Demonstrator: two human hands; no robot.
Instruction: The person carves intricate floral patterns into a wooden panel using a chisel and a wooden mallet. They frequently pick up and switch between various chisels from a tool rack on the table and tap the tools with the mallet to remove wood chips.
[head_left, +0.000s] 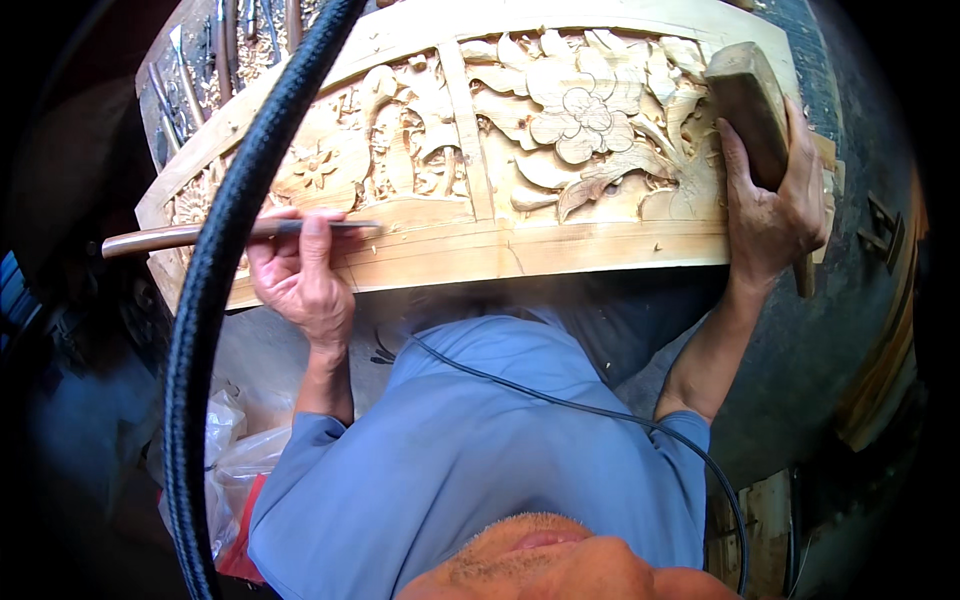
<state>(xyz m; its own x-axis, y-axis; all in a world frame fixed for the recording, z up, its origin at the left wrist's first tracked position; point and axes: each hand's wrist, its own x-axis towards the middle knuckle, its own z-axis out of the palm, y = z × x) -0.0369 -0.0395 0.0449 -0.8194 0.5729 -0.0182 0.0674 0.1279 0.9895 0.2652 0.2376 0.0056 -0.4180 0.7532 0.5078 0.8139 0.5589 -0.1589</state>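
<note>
A curved pale wooden panel [575, 246] lies across the work surface, carved with a large flower, leaves and stems, with shavings in its recesses. My left hand [300, 275] is closed around a long chisel [140, 241], held almost level over the panel's lower left border, its metal end pointing right. On the panel's right end, my right hand [775, 215] grips a dark, block-headed wooden mallet [748, 105], head upward, its handle showing below my fingers. A thick black braided cable [245, 185] crosses the view in front of the chisel, hiding part of it.
Several chisels [185, 70] lie among shavings on the dark bench [820, 70] behind the panel. Crumpled clear plastic [225, 450] sits low at the left. Boards [880, 340] stand at the right, more wood [760, 520] lower down. A thin black cord [520, 390] runs across my shirt.
</note>
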